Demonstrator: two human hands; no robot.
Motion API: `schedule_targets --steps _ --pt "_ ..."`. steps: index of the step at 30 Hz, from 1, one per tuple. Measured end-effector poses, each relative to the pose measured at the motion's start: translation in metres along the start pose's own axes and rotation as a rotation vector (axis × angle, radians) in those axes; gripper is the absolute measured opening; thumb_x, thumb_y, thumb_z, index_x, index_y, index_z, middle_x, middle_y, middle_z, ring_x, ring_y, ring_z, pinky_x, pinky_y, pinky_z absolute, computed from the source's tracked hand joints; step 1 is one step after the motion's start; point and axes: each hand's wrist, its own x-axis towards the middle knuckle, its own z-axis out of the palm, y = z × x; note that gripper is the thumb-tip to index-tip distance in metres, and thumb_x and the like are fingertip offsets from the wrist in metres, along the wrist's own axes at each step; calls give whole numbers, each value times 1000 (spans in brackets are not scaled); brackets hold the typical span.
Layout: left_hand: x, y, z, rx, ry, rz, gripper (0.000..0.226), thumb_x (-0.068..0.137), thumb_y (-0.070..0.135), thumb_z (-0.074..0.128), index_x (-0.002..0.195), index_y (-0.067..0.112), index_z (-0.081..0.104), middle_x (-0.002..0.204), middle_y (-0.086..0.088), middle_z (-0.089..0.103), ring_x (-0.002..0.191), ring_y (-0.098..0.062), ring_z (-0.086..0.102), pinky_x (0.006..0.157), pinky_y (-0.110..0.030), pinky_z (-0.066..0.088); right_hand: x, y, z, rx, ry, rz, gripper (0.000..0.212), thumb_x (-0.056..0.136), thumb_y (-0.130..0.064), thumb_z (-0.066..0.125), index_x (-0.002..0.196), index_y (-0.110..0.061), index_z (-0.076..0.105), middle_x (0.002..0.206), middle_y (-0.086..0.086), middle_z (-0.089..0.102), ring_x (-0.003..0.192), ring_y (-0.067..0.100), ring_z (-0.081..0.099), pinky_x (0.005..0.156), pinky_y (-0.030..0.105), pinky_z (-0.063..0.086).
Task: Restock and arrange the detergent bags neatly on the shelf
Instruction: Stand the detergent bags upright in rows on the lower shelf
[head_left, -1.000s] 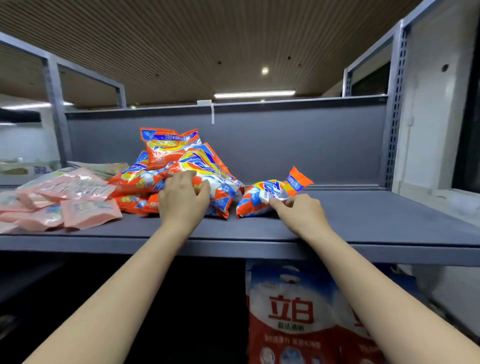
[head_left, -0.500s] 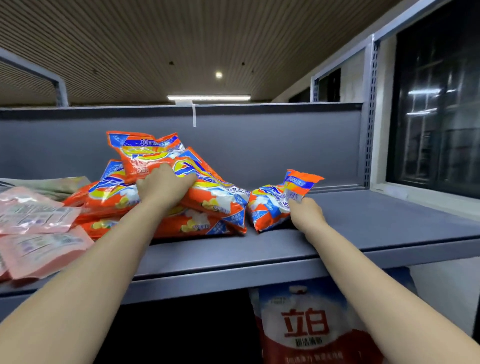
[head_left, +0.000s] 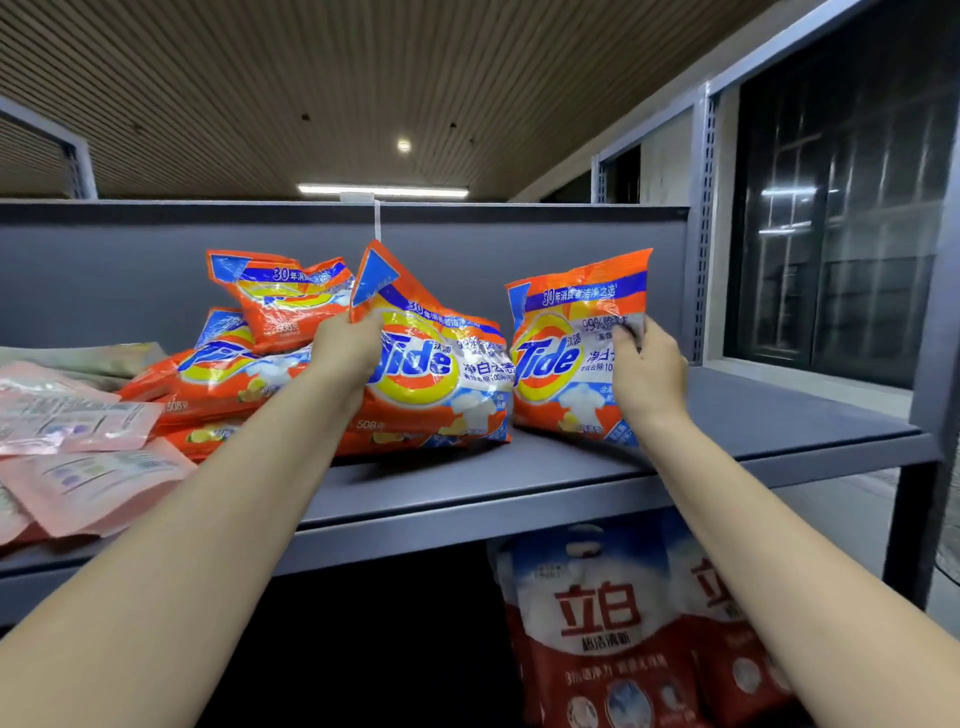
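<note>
Two orange Tide detergent bags stand upright side by side on the grey shelf (head_left: 545, 467). My left hand (head_left: 345, 353) grips the left edge of the middle bag (head_left: 436, 374). My right hand (head_left: 647, 369) pinches the right edge of the right bag (head_left: 563, 358). Behind my left hand lies a loose pile of more orange Tide bags (head_left: 234, 364), with one bag (head_left: 283, 296) leaning on top against the back panel.
Pink flat pouches (head_left: 78, 447) lie at the shelf's left end. The shelf's right part (head_left: 779, 415) runs to a grey upright post (head_left: 704, 228). Red and white detergent bags (head_left: 608, 623) stand on the level below. A dark window is at the right.
Both hands have raised their bags from lying to standing upright, fronts facing me. The view has shifted right and closer to the shelf.
</note>
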Motion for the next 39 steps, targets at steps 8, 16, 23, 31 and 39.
schedule_targets --steps 8,16,23,31,39 --pt "-59 -28 -7 252 388 299 41 101 37 36 121 8 57 120 -15 62 112 -37 52 88 -38 38 -39 6 -41 -46 168 -193 23 100 -21 45 102 -6 62 83 7 66 67 17 59 61 21 41" --pt "-115 -33 -30 52 575 377 38 102 30 38 115 0 58 110 -12 65 99 -25 58 69 -16 32 -81 8 -82 148 287 -84 22 98 -17 51 86 -2 60 68 -4 52 56 -9 51 50 3 31" --pt "-178 -55 -53 142 608 389 36 102 23 39 116 -3 59 112 -22 64 101 -28 53 78 -24 35 -119 19 -102 316 218 -52 28 95 -15 53 67 -18 49 61 -11 47 50 -11 47 51 7 32" --pt "-219 -132 -75 371 572 218 54 96 43 31 100 -1 62 89 -24 67 84 -44 60 69 -38 42 -165 52 -103 229 -47 -70 41 91 -15 56 55 -29 41 47 -16 45 46 1 35 48 15 26" --pt "-234 -198 -89 502 570 46 42 101 34 32 108 -2 53 90 -15 64 78 -29 63 59 -25 35 -210 95 -65 105 -278 -26 24 94 -9 55 78 -25 60 56 -2 56 55 6 45 56 20 35"
